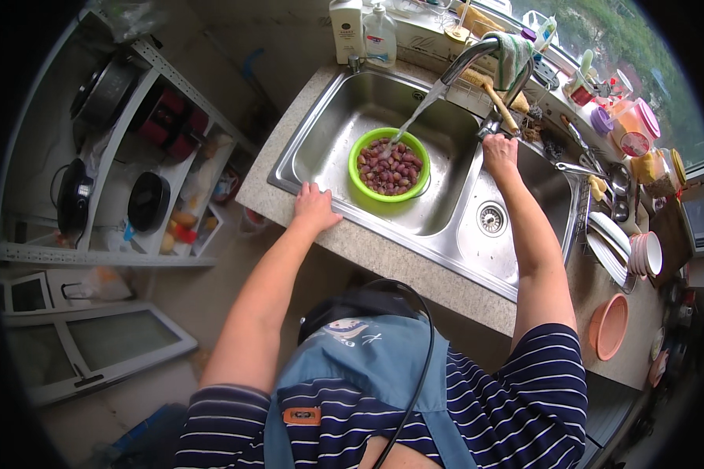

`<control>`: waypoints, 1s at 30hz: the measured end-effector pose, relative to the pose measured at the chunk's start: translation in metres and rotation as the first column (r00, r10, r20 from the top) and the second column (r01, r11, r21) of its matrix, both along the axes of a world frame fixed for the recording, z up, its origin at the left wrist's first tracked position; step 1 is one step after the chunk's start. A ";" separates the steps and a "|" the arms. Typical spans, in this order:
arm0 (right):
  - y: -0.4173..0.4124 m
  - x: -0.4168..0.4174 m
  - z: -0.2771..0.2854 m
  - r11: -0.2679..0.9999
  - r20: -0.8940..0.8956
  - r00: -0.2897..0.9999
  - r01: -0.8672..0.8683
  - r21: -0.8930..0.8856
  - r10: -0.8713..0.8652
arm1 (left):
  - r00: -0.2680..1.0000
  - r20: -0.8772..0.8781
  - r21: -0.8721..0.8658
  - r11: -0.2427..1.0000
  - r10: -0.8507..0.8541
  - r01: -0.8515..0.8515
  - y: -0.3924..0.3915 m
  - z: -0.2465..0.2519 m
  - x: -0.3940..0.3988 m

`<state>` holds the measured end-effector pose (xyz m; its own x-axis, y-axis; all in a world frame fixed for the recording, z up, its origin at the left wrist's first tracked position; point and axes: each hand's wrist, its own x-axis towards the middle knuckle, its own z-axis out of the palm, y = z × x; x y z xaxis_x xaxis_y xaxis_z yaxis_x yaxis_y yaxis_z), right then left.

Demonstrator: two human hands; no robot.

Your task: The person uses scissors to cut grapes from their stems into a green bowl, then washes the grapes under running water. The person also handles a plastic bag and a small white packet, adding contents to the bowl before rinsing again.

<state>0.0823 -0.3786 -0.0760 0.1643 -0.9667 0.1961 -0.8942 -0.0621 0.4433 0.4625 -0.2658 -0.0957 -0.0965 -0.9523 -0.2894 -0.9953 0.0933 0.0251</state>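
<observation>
My right hand [500, 153] is closed at the base of the metal faucet [468, 57], where the handle is mostly hidden by my fingers. Water [418, 115] streams from the spout into a green plastic bowl [358, 186] in the left basin of the steel sink [440, 217]. Reddish grapes [390, 170] fill much of this bowl. My left hand [315, 208] rests on the counter's front edge by the sink rim, fingers apart, holding nothing. A green-and-white cloth [511, 60] hangs over the faucet's bend.
A pump bottle [379, 38] and a white bottle [347, 32] stand behind the sink. Right of it are a rack with plates [609, 240], stacked bowls [646, 255], utensils and a pink basket [609, 327]. Shelves with cookware [102, 88] stand at left.
</observation>
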 end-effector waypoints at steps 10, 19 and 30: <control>-0.004 0.004 0.005 0.991 0.124 0.989 0.072 0.112 -0.086 | 1.000 0.016 0.043 0.999 0.015 -0.016 -0.002 0.004 -0.003; -0.005 0.002 0.004 0.989 0.138 0.986 0.075 0.126 -0.092 | 0.999 0.011 0.072 0.997 0.034 -0.035 -0.003 0.008 -0.005; -0.005 0.003 0.003 0.988 0.133 0.986 0.088 0.125 -0.105 | 0.999 0.031 0.092 0.995 0.029 -0.031 -0.003 0.007 -0.005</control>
